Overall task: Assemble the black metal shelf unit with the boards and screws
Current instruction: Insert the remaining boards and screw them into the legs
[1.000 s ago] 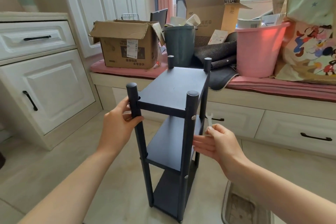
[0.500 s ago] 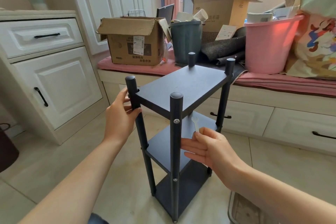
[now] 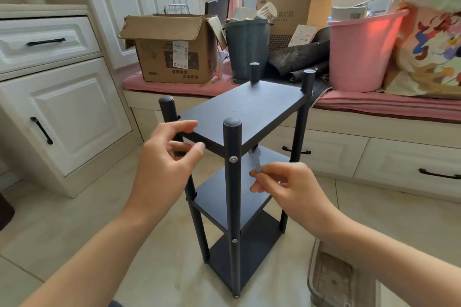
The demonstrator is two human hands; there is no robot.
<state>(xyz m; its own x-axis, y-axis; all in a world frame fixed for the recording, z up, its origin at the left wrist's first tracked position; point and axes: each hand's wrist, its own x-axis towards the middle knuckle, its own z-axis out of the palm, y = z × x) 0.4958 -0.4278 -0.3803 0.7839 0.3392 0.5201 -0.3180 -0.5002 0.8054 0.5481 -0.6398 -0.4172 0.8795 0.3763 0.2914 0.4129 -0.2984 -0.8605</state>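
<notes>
Black shelf unit stands upright; right hand pinches wrench.

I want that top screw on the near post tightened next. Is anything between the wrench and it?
Nothing visible blocks it. The right hand pinches the wrench just right of the near post; the top screw faces the camera, uncovered. The left hand is off to the left.
</notes>
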